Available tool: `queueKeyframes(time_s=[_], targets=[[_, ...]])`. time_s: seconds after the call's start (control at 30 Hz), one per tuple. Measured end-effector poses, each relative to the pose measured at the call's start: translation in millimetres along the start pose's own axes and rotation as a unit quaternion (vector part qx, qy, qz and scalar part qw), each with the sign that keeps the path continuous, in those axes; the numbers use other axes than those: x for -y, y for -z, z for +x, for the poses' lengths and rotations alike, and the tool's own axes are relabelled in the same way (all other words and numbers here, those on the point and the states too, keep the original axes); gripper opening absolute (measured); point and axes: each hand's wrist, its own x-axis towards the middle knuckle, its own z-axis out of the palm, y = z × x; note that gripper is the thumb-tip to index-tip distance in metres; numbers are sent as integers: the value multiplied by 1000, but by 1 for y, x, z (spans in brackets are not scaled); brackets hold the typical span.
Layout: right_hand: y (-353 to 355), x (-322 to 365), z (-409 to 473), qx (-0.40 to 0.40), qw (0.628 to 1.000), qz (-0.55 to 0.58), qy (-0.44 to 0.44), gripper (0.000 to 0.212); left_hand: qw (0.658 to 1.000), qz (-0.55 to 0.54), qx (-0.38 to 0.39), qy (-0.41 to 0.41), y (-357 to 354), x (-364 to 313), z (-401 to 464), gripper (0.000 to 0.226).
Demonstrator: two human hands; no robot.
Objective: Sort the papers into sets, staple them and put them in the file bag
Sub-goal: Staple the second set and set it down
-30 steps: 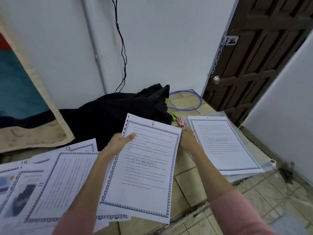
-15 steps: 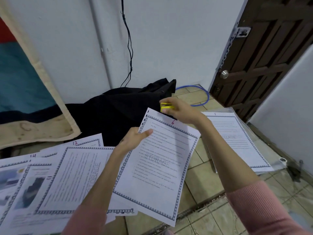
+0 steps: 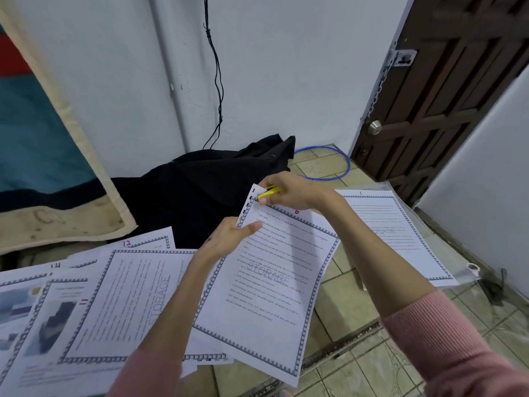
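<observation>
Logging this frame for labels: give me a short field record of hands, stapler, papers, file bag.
left hand: pinches left edge of paper set marked 6
right hand: grips yellow stapler at the set's top left corner
staple: cannot tell if driven
loose papers: spread on floor at left, numbers 11, 12, 14 visible
file bag: clear, on floor at right, sheet marked 1 lying on it

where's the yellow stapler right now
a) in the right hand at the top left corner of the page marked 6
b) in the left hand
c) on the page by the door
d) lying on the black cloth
a: the right hand grips the yellow stapler at the top left corner of the page marked 6, which the left hand holds by its left edge.
</observation>
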Motion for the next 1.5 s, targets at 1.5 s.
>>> queueKeyframes(time_s=[1.5], targets=[[19,-152,-161,-411,864,57,-284,35,995,-65,47,62,-132,-41,85,61]])
